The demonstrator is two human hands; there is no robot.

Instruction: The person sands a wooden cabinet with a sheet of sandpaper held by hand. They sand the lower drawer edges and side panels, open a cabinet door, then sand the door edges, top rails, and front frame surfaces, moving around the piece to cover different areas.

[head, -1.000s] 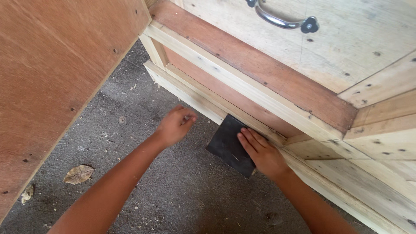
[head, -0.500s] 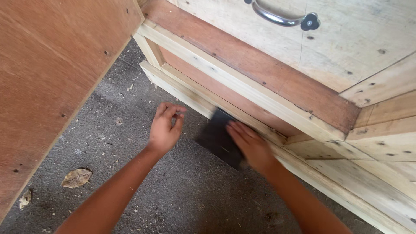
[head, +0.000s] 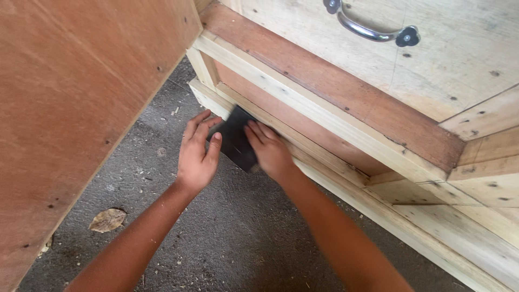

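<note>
Both hands have slid up along the rail toward ten o'clock since the earlier frame, and the dark sheet has gone with them; nearest the camera, the forearms rise from six o'clock over the gritty floor point(head: 232, 238), with a dry leaf point(head: 107, 219) at eight o'clock; the left hand point(head: 197, 157) has its fingers loosely spread, thumb touching the sheet's near edge; the right hand point(head: 269, 152) lies flat with fingers together, pressing the dark sandpaper sheet point(head: 233, 139) against the bottom rail point(head: 346, 184) of the wooden cabinet; the sheet lies between the hands, nearer the right, its long axis running ten to four o'clock along the rail; farther off, a drawer front carries a metal handle point(head: 370, 31); a plywood panel point(head: 81, 97) stands at nine o'clock.
</note>
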